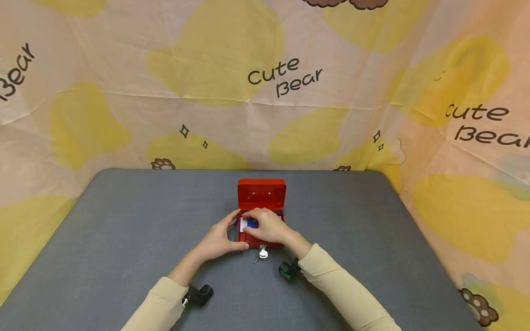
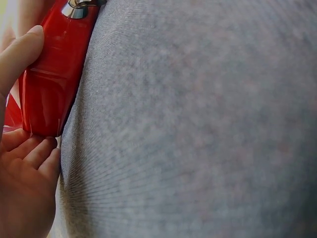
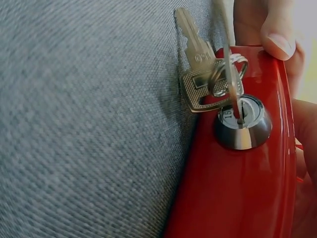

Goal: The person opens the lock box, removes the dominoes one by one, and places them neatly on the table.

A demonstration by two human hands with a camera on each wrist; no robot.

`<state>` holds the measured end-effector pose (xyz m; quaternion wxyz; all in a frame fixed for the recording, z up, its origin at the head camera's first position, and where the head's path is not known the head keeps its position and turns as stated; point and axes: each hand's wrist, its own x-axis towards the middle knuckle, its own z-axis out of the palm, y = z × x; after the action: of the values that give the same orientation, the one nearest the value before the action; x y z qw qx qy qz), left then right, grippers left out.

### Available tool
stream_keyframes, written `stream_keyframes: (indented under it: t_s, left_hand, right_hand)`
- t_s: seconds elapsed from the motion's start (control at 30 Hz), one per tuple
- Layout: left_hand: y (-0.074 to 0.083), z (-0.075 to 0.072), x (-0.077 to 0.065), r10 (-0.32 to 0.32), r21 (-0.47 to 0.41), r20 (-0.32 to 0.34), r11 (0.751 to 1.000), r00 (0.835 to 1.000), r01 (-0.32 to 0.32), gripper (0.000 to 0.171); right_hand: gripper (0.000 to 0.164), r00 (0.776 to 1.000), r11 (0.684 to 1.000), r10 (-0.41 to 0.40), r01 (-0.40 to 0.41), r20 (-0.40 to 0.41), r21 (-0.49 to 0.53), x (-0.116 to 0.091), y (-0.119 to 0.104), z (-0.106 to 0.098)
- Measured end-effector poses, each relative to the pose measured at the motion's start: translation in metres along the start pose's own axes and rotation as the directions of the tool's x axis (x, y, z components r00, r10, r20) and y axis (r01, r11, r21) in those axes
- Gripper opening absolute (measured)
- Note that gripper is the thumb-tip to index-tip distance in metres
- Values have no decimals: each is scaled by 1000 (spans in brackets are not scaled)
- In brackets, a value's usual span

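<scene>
A small red cash box [image 1: 262,195] stands on the table with its lid raised. My left hand [image 1: 218,238] grips its left side, the thumb on the front rim and the fingers along the side wall. Over the open box, my right hand [image 1: 267,225] curls its fingers and thumb around opposite edges of a flat blue-and-white piece, perhaps a card [image 1: 243,224]. My palm covers much of that piece, and its far end is partly hidden. In the right wrist view, one key sits in the front lock [image 3: 243,126], and a second key [image 3: 200,74] hangs from the ring.
The grey cloth-covered table [image 1: 136,220] extends around the box. Behind and beside it hangs a printed curtain [image 1: 223,55] with yellow patches. A dark wrist device [image 1: 198,295] sits at the left sleeve, another [image 1: 290,270] at the right.
</scene>
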<state>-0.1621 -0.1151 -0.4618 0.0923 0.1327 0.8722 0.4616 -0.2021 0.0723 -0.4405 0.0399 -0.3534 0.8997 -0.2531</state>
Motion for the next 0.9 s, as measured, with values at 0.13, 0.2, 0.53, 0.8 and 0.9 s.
stream_keyframes:
  t_s: [0.13,0.2,0.53,0.8,0.9]
  left_hand:
    - [-2,0,1,24,2,-2,1000,1000,-24,93]
    - [-3,0,1,33,3,-5,999,999,-33,94]
    - [-3,-1,0,28,2,-1,1000,1000,-28,93]
    - [-3,-1,1,30,1,0,1000,1000,-30,93]
    - [-4,0,1,44,8,-4,999,999,-44,93]
  right_hand:
    - [38,1000,1000,-14,14,-1,2,0,0,1]
    - [37,1000,1000,-19,19,-4,3,1,0,2]
    - [38,1000,1000,-10,10,-29,-6,1,0,4]
    - [42,1000,997,19,-20,-13,-76,1,0,9]
    - [42,1000,996,22,-23,-8,-91,1,-1,9]
